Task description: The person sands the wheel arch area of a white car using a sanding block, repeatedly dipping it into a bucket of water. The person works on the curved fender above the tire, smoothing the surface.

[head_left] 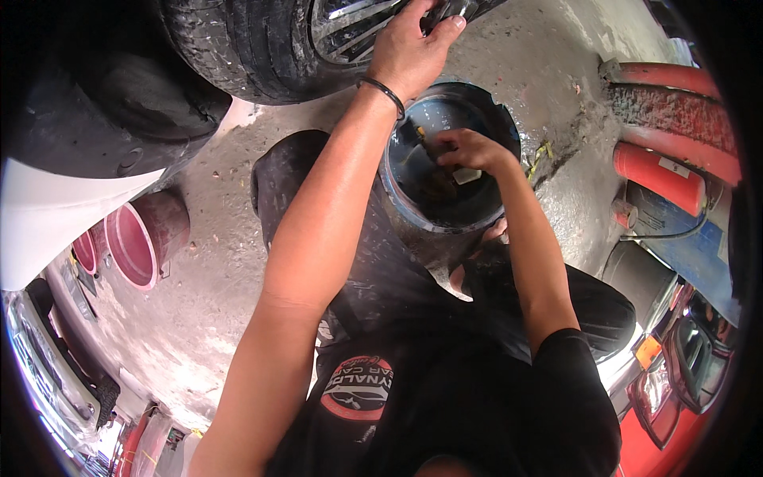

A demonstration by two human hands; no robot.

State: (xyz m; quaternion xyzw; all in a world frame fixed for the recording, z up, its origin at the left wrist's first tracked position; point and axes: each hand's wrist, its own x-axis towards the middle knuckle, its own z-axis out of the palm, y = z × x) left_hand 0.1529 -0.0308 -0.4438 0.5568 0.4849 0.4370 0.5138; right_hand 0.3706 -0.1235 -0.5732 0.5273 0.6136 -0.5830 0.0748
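Observation:
At the top, my left hand [407,49] reaches to the spokes of a car wheel [342,36] with a black tyre [238,52]. Its thumb and fingers close around something dark and shiny, partly cut off by the picture's upper edge. My right hand [474,151] is over the mouth of a dark round bucket [413,215], fingers curled inward; anything between them is too small to name. Just beneath those fingers shows a pale, flat piece [467,176]. A small yellow bit [421,132] lies to their left. The bucket stands between my knees.
Pink-lined buckets [133,246] stand at the left, below a dark and white car body panel [71,222]. Along the right are red cylinders [660,175], a blue panel [675,230] and car mirrors [695,358]. The concrete floor [214,230] is stained.

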